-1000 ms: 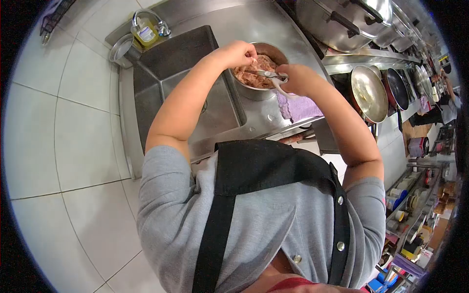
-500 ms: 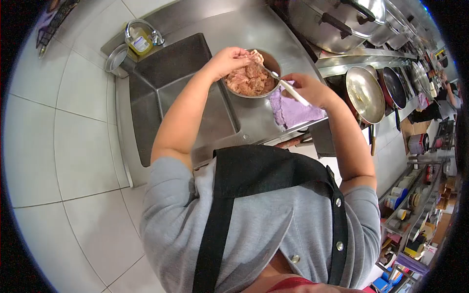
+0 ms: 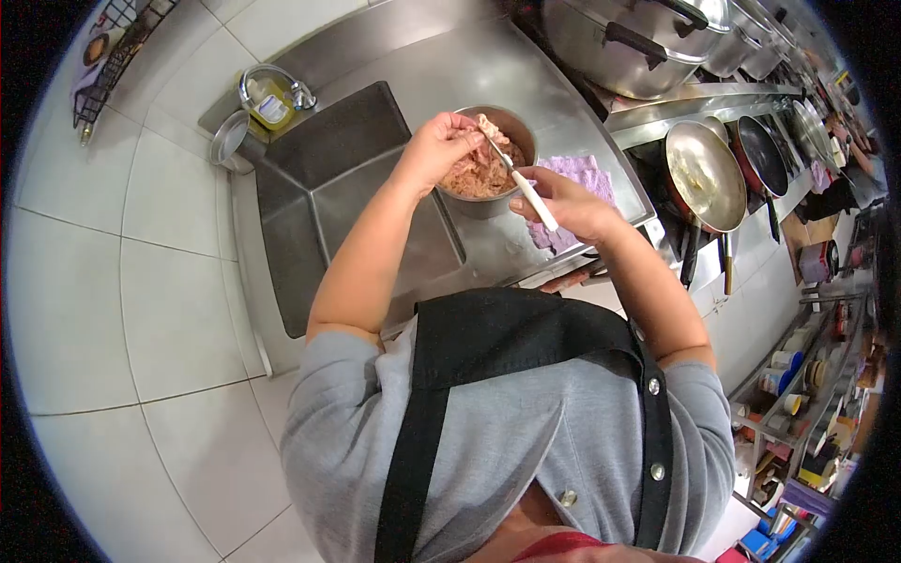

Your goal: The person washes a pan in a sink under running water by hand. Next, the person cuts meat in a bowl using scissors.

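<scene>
My left hand [image 3: 441, 145] pinches a piece of pale pink raw meat [image 3: 488, 127] over a round metal pot [image 3: 517, 129]. More raw meat [image 3: 476, 176] in chunks lies inside that pot. My right hand [image 3: 574, 208] grips a knife [image 3: 534, 199] by its white handle. Its narrow blade points up and left, reaching the meat at my left fingertips. The exact contact of blade and meat is too small to make out. Beneath my right hand, a crumpled purple cloth [image 3: 584, 172] rests on the steel counter.
To the left is a steel sink [image 3: 361, 220] with a tap [image 3: 302, 94], a bottle of yellow liquid [image 3: 274, 110] and a metal container [image 3: 236, 141]. On the stove at right stand a frying pan [image 3: 702, 178], a dark pan [image 3: 756, 159] and a large pot [image 3: 629, 47].
Both hands have shifted slightly, the right one moving left and down with the knife. The knife now points more steeply upward. The view has also shifted a little.
</scene>
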Available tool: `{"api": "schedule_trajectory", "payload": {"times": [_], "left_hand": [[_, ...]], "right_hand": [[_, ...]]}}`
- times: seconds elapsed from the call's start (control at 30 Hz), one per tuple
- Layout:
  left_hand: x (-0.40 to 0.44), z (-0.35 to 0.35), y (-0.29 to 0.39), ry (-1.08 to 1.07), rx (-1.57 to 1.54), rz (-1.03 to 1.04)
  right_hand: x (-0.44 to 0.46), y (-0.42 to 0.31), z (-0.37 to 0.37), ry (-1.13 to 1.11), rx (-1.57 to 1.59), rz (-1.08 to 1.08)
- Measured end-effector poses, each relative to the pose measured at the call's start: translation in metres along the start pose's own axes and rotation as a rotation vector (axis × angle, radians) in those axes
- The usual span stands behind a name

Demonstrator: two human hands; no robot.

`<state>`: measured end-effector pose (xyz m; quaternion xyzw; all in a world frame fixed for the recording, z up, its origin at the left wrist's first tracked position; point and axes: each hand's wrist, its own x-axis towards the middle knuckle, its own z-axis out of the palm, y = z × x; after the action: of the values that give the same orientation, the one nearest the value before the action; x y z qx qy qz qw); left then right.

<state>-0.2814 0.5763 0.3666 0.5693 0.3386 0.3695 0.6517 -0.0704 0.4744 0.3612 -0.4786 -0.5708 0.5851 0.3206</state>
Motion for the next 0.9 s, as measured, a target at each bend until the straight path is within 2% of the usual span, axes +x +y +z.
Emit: {"api": "schedule_trajectory", "payload": {"times": [0.1,0.17,0.3,0.37,0.5,0.57,0.9], "left_hand": [[-0.004,0.006,0.005,0.039,0.159,0.024],[-0.003,0.002,0.007,0.01,0.199,0.018],[-0.001,-0.007,0.013,-0.025,0.254,-0.076],[-0.001,-0.008,0.017,-0.014,0.432,-0.045],[0.0,-0.009,0.017,-0.033,0.483,-0.018],[0.0,-0.008,0.018,-0.01,0.419,-0.069],[-0.002,-0.002,0.004,-0.01,0.56,0.06]], "right_hand": [[-0.004,-0.009,0.008,0.053,0.016,0.021],[-0.005,-0.009,0.01,0.046,0.295,0.071],[0.001,0.007,0.011,0.125,0.23,0.019],[-0.003,0.006,0.013,0.155,0.158,0.021],[-0.008,0.009,0.014,0.178,0.113,0.048],[-0.006,0.015,0.013,0.151,0.069,0.06],[0.0,0.002,0.021,0.115,0.298,0.039]]}}
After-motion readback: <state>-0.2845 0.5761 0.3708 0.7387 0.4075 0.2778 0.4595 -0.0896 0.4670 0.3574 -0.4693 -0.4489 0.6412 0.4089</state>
